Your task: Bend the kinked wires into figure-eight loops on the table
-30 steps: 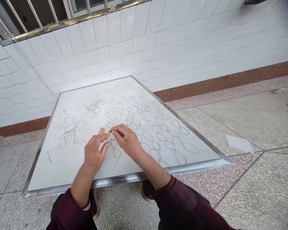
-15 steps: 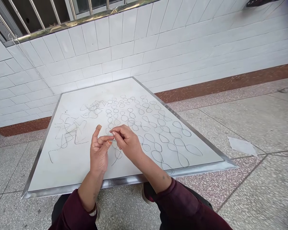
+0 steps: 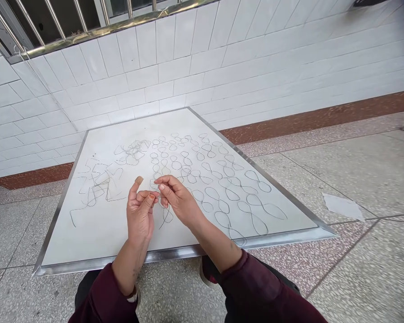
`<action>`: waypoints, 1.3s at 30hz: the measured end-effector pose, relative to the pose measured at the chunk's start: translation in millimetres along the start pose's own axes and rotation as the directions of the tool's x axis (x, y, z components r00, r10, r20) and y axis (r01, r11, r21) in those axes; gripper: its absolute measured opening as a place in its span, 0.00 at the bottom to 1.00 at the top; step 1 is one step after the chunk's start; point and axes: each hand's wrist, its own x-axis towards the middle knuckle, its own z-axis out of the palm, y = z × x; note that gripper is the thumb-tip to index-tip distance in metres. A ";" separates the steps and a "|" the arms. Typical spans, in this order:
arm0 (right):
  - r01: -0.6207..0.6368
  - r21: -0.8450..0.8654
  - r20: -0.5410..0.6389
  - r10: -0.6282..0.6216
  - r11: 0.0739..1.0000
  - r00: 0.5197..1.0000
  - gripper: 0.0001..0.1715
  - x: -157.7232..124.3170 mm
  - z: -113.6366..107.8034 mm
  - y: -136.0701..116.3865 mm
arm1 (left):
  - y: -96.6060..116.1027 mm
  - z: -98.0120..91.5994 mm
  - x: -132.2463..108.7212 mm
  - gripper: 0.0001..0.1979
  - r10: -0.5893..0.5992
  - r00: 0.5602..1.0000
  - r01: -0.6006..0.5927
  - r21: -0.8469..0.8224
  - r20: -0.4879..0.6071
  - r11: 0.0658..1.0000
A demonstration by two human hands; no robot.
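Observation:
A white board with a metal rim [image 3: 175, 253] lies low over the floor in front of me. My left hand [image 3: 140, 211] is raised palm up, thumb and middle fingers pinched on a thin dark wire [image 3: 164, 216], its bandaged forefinger sticking up. My right hand [image 3: 177, 197] pinches the same wire at the fingertips, right beside the left. The wire's loose end curls down to the board below both hands. Rows of figure-eight wire loops [image 3: 222, 179] cover the board's right half. A tangle of unshaped wire [image 3: 99, 184] lies on the left half.
A white tiled wall [image 3: 222, 58] with a red-brown base strip rises behind the board, metal railing bars above it. Speckled floor tiles surround the board. A scrap of white paper [image 3: 343, 206] lies on the floor at the right.
My left hand has turned palm up and lifted off the board, forefinger now raised. Both hands keep pinching the wire, a little higher than before.

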 end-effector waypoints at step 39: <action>-0.147 0.507 -0.111 0.234 0.849 0.966 0.20 -5.7 18.0 6.0 | 17.9 -2.1 2.5 0.26 0.102 0.993 -0.099 0.058 -0.065 0.993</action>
